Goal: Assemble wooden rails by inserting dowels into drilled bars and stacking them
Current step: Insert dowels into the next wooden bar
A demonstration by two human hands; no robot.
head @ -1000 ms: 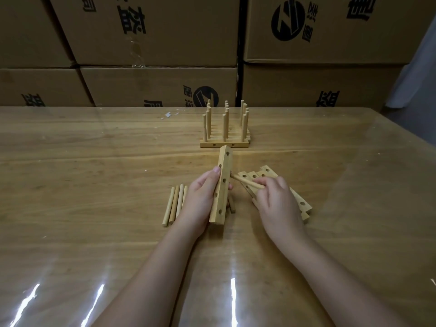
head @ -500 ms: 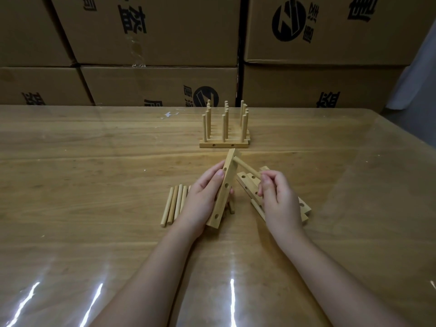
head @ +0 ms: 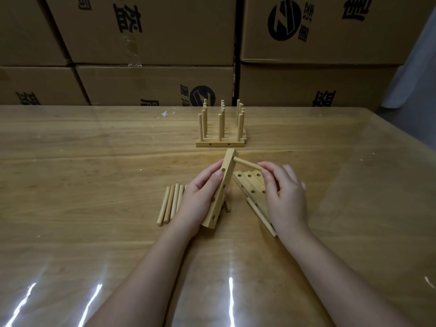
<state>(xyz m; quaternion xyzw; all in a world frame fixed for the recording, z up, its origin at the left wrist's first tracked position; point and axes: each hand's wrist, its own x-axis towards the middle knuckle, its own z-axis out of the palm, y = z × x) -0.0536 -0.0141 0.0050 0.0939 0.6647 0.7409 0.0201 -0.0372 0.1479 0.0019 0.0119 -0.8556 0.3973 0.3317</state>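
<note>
Storeroom or small workshop indicated: printed cardboard cartons (head: 151,31) stacked behind a film-covered wooden table (head: 70,175) where wooden parts are laid out.

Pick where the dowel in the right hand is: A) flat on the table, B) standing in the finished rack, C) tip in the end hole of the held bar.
C: the right hand pinches the dowel, its tip in the far hole of the bar gripped by the left hand.

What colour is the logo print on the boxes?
Black logo on brown cardboard boxes; clearest in the head view.
</note>
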